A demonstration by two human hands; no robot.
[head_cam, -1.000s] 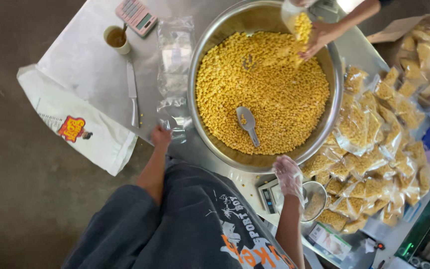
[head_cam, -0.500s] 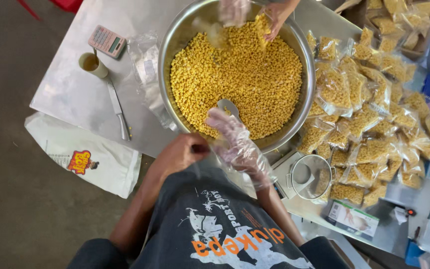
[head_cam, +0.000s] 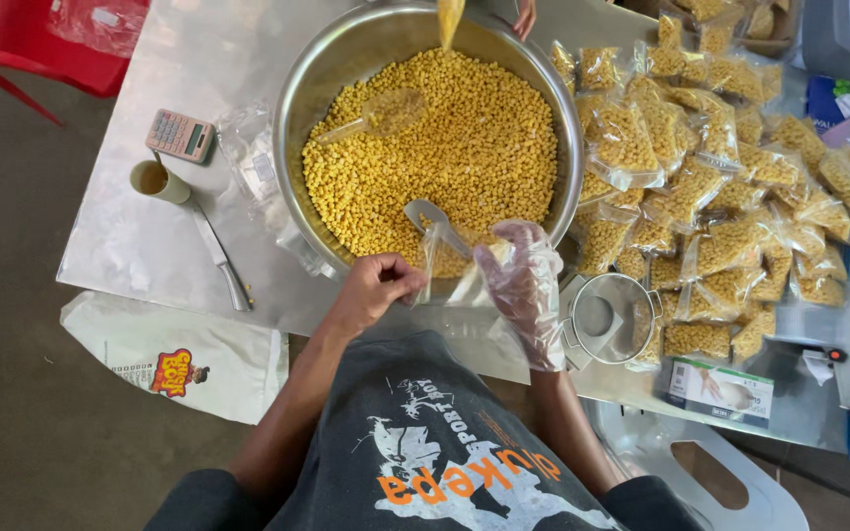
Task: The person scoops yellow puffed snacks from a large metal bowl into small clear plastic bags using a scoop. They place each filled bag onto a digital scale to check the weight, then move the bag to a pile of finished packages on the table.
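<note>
Grey floor shows at the left, with a red chair [head_cam: 31, 44] in the corner and a white sack [head_cam: 174, 359] lying below the metal table [head_cam: 125, 246]. On the table stand a calculator [head_cam: 180, 135], a cup [head_cam: 156, 181] and a knife [head_cam: 220, 258]. Next comes the big steel bowl [head_cam: 292, 108], full of yellow snack pieces [head_cam: 464, 147], with a metal scoop [head_cam: 432, 218] resting in them. At the bowl's near rim the bare left hand [head_cam: 374, 287] pinches one edge of a small clear bag [head_cam: 450, 270]; the right hand [head_cam: 525, 285], in a loose plastic glove, grips the bag's other side with curled fingers. Another person's hand [head_cam: 523, 15] shows at the bowl's far rim. Right of the bowl sit a strainer [head_cam: 612, 317] and a heap of filled bags [head_cam: 720, 187].
</note>
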